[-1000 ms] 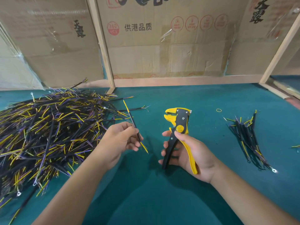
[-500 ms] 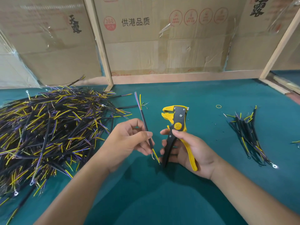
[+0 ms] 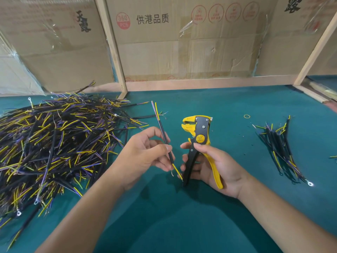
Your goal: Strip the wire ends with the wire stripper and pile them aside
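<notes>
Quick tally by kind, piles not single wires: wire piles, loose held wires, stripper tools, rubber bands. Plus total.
Piles of black-sheathed wires: 2, large on the left, small on the right
Black-sheathed wire held in left hand: 1
Yellow-and-black wire stripper in right hand: 1
Yellow rubber band: 1
Total: 5
</notes>
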### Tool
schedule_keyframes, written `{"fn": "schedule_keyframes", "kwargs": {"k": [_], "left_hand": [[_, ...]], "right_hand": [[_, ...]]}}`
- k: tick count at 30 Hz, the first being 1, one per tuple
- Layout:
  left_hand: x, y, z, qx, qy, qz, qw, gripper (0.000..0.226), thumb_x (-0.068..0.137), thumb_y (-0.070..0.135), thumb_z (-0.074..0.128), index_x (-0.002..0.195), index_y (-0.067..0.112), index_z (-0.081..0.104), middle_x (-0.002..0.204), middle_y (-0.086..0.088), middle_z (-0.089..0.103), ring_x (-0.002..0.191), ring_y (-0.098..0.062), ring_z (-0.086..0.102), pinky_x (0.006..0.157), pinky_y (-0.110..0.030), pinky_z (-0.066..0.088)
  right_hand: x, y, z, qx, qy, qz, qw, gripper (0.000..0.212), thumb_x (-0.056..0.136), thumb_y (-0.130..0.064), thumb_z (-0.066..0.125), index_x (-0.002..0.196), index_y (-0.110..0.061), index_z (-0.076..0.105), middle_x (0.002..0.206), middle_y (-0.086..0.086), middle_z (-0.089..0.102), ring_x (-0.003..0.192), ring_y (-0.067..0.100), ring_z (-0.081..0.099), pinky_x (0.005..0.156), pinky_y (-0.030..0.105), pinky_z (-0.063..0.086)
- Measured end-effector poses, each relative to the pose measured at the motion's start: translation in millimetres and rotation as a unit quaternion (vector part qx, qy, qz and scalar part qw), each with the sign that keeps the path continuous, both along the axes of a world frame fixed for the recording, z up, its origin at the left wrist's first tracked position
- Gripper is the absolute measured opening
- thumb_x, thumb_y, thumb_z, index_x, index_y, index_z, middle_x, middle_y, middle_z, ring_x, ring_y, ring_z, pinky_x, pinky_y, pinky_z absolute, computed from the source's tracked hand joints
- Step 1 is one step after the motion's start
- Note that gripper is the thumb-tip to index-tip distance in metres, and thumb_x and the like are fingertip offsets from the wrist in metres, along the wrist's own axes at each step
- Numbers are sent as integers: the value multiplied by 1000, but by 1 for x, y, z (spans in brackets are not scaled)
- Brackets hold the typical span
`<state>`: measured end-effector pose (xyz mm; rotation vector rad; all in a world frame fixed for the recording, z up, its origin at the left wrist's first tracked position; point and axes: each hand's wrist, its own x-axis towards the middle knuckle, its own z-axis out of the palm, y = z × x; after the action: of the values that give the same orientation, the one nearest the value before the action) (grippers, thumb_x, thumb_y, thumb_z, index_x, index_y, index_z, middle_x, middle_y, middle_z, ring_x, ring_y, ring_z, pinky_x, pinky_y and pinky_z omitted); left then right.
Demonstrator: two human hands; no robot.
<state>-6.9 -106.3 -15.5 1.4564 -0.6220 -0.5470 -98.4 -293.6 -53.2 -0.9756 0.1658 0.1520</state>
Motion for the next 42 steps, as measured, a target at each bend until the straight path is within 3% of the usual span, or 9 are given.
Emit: {"fn": "schedule_keyframes", "kwargs": {"k": [5, 18, 23, 25, 28, 31, 36, 42], "left_hand": [[2, -1, -6, 87, -175, 33, 980, 7, 83, 20, 62, 82, 23, 56, 66, -14, 65, 55, -23, 60, 57, -33, 53], [1, 1, -7, 110, -206, -5, 972, 13, 83, 26, 68, 81, 25, 56, 64, -5, 64, 54, -22, 64, 58, -32, 54], [-3, 0, -5, 122, -205, -11, 971, 19, 83, 27, 70, 79, 22, 52, 64, -5, 65, 54, -21, 64, 57, -42, 53], [-6, -3, -4, 111, -188, 14, 976, 22, 82, 26, 71, 82, 15, 52, 61, -5, 64, 52, -21, 62, 52, -38, 50], [-9, -10, -7, 30, -49, 93, 994, 24, 88, 16, 72, 82, 5, 52, 56, -9, 60, 46, -21, 55, 44, -27, 45], [-13, -15, -10, -16, 38, 124, 991, 17, 94, 13, 65, 87, 4, 53, 60, -10, 60, 46, -20, 54, 46, -25, 45], [-15, -17, -10, -56, 65, 120, 989, 17, 94, 15, 65, 91, 4, 53, 68, -17, 60, 52, -23, 59, 51, -26, 50], [-17, -19, -8, -86, 101, 128, 983, 26, 84, 22, 71, 95, 8, 53, 80, -12, 65, 62, -23, 63, 57, -27, 53]], "right_hand": [[0, 0, -2, -1, -3, 0, 1000, 38, 93, -30, 57, 120, -5, 65, 88, 17, 57, 79, 33, 61, 85, 55, 55], [-1, 0, -1, -5, -11, 3, 1000, 35, 93, -29, 59, 118, -5, 64, 88, 16, 58, 80, 34, 62, 86, 55, 55], [-1, 1, 1, -8, -12, 0, 1000, 30, 91, -26, 62, 112, -5, 65, 90, 18, 56, 81, 36, 62, 85, 55, 55], [-3, 2, 3, 11, -3, 2, 1000, 30, 87, -26, 67, 108, -5, 64, 91, 19, 57, 82, 37, 63, 82, 55, 55], [-8, 8, 8, 85, 13, 30, 996, 26, 83, -25, 69, 102, -8, 64, 93, 19, 63, 85, 38, 67, 80, 53, 56], [-12, 16, 9, 66, -4, 53, 996, 20, 84, -16, 66, 102, -8, 66, 97, 20, 66, 88, 39, 68, 81, 54, 57], [-12, 19, 11, 78, -24, 26, 996, 27, 82, -3, 64, 109, -5, 61, 92, 17, 63, 83, 35, 66, 81, 54, 56], [-12, 15, 11, 54, -47, -7, 997, 30, 83, 0, 62, 112, -7, 61, 90, 15, 63, 83, 35, 65, 83, 55, 56]]}}
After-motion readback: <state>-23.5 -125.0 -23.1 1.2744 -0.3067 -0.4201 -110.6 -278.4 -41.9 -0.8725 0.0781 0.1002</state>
